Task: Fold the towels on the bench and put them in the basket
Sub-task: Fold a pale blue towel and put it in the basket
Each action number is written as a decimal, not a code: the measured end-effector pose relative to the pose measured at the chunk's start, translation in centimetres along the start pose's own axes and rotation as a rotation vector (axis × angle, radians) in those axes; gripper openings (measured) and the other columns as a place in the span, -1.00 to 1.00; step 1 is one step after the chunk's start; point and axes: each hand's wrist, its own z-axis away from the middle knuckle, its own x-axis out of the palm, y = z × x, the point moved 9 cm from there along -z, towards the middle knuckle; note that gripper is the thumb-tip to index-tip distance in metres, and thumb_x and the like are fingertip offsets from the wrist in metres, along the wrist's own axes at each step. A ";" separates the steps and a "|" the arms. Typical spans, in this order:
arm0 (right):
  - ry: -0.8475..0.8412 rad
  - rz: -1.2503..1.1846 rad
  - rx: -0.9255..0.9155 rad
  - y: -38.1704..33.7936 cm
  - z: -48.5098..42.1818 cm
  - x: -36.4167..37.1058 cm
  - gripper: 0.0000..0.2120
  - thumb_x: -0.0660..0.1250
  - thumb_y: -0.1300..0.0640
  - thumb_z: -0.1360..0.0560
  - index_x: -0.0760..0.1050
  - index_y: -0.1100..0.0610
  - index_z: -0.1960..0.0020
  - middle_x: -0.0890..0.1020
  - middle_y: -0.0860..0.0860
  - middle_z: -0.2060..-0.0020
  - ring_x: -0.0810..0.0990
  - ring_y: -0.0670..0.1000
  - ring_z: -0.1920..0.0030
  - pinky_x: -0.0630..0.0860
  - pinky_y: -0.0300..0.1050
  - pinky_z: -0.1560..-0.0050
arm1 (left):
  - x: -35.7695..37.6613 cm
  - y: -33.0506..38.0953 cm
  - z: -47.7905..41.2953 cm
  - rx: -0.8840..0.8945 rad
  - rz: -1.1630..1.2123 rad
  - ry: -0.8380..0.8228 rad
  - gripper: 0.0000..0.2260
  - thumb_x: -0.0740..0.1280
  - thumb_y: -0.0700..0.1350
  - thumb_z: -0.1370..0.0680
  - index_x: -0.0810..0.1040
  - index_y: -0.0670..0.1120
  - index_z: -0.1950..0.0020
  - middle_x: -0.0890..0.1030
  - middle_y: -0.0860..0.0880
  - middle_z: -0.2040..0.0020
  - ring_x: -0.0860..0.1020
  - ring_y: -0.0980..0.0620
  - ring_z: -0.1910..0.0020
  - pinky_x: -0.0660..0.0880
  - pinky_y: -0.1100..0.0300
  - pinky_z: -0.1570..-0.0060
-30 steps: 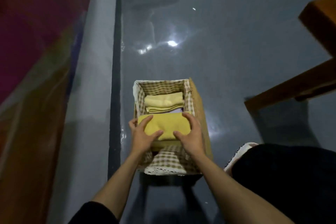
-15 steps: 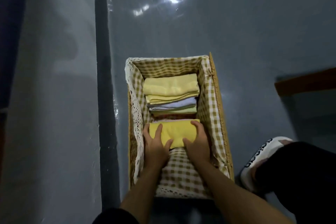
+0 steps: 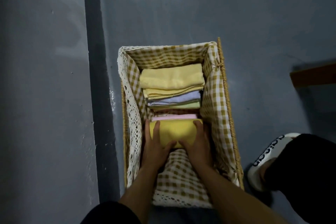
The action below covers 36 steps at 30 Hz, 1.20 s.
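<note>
A wicker basket [image 3: 226,100] with a gingham liner stands on the grey floor. Inside, at its far end, lies a stack of folded towels [image 3: 171,80], pale yellow on top, then lilac and green. Nearer to me a folded bright yellow towel [image 3: 175,130] sits on a pink towel [image 3: 174,116]. My left hand [image 3: 154,145] holds the yellow towel's left end, fingers over the top and thumb at its near edge. My right hand [image 3: 197,144] holds its right end the same way. Both hands are down inside the basket.
A dark strip [image 3: 98,78] runs along the floor left of the basket, with a grey wall beyond it. My foot in a white slipper [image 3: 263,158] is at the right. A brown wooden edge [image 3: 312,76] juts in at the far right.
My hands have lowered the yellow towel from above the basket rim down into the basket, onto the pink towel. The view has tilted down and closer.
</note>
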 end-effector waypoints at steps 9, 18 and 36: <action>0.131 0.120 -0.263 -10.2 5.1 -7.2 -0.42 0.44 0.07 -0.46 0.32 0.08 -0.41 0.28 -0.01 -0.45 0.27 0.00 -0.44 0.28 -0.16 -0.35 | -6.7 9.1 2.1 0.162 -0.236 -0.046 -0.43 0.45 0.00 -0.44 0.41 -0.15 -0.38 0.26 -0.11 -0.48 0.23 -0.10 -0.45 0.16 0.08 -0.41; 0.559 0.085 -0.335 -12.1 17.1 -33.5 -0.50 0.49 0.04 -0.40 0.44 0.10 -0.28 0.49 0.02 -0.23 0.47 0.07 -0.26 0.40 -0.07 -0.25 | -10.9 35.3 7.2 0.646 -0.309 0.014 -0.51 0.48 -0.01 -0.35 0.55 -0.18 -0.22 0.47 -0.17 -0.30 0.40 -0.19 -0.32 0.28 0.03 -0.32; 1.479 -0.162 0.699 39.4 76.7 -56.0 -0.54 0.47 -0.01 -0.40 0.47 0.06 -0.25 0.55 0.09 -0.19 0.53 0.10 -0.15 0.48 -0.01 -0.15 | 28.9 65.5 69.3 1.734 -0.547 -0.729 -0.52 0.34 0.09 -0.54 0.37 -0.01 -0.41 0.28 0.00 -0.46 0.29 -0.04 -0.41 0.30 0.03 -0.38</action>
